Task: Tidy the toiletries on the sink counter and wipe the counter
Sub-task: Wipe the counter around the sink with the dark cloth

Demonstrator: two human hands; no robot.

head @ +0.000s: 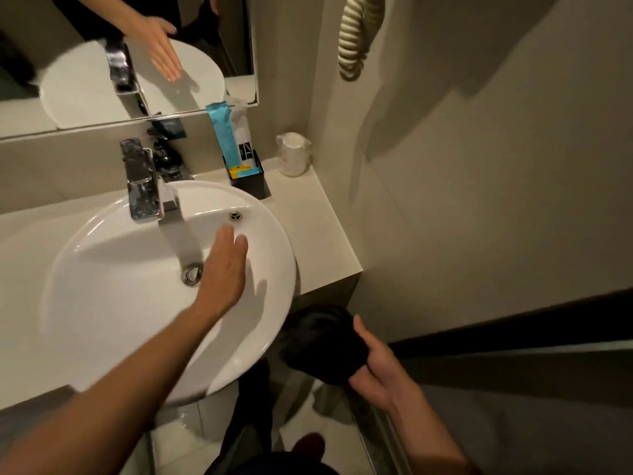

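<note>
My left hand (224, 269) is flat and open, palm down, over the white round sink basin (102, 303), just right of the drain (191, 274). My right hand (373, 365) is off the counter's front right corner and grips a bunched black cloth (320, 341). A black holder (248, 178) on the beige counter (318, 241) behind the basin holds a blue packet (226, 135) and a white sachet leaning on the wall. A wrapped cup (293, 154) stands upside down in the back right corner.
A chrome tap (142, 181) rises behind the basin, with a dark soap dispenser (166, 156) beside it. A mirror (137, 56) hangs above. A coiled cord (356, 39) hangs on the right wall. The floor and a dark door edge lie below right.
</note>
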